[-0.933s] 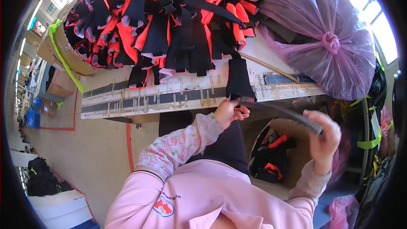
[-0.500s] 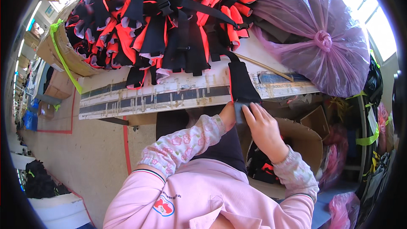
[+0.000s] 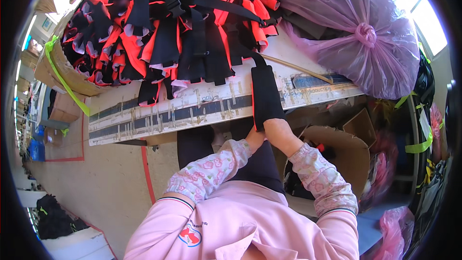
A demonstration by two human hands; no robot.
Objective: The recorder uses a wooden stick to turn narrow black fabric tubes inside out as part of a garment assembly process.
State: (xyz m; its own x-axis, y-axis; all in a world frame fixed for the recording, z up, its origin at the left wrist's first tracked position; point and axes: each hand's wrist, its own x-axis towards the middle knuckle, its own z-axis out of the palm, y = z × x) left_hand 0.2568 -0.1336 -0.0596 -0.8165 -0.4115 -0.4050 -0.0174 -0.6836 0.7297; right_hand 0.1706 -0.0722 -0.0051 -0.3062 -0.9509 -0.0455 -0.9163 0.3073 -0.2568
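Strap [image 3: 267,94], black, right of frame centre: long axis near-vertical, running up-frame from hands. Right hand [image 3: 283,136] nearer, overlapping its lower end; left hand [image 3: 256,137] adjoining. Fingers hidden, can't tell grip.

A head-worn fisheye looks down on the worktable [image 3: 192,110] from nearby.
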